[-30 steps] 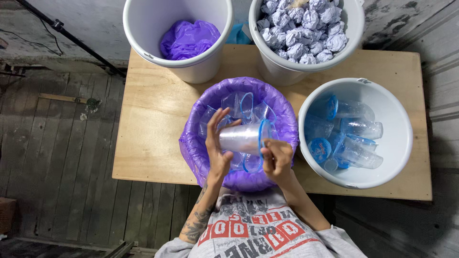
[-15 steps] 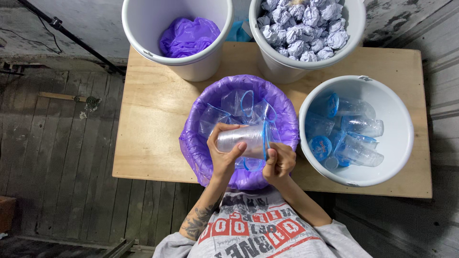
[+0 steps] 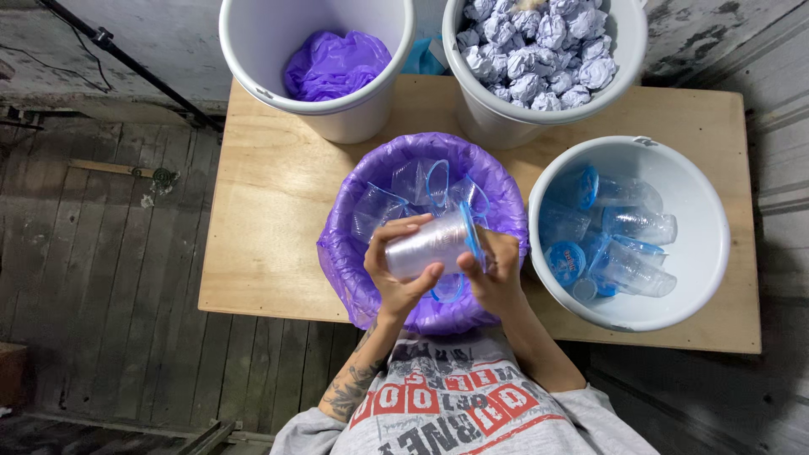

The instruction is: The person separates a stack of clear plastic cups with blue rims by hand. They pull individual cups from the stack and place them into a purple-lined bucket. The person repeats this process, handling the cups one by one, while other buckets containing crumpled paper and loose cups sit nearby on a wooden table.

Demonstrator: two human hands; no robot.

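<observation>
A clear plastic cup (image 3: 430,246) lies on its side in the air just above the purple-lined bucket (image 3: 354,253), its blue-rimmed mouth turned to the person's right. The left hand (image 3: 398,274) wraps the cup's body, fingers curled over the top and thumb underneath, closed firmly around it. The right hand (image 3: 497,274) sits at the rim end, fingers bent and touching the blue edge; whether it pinches a lid there or only the rim is hard to tell. Below, more clear cups (image 3: 396,198) lie inside the purple liner. On the wooden desk (image 3: 270,219), a white bucket (image 3: 704,244) to the right holds cups with blue lids, another behind holds crumpled paper balls (image 3: 539,50), and a third holds a purple bag (image 3: 333,63).
</observation>
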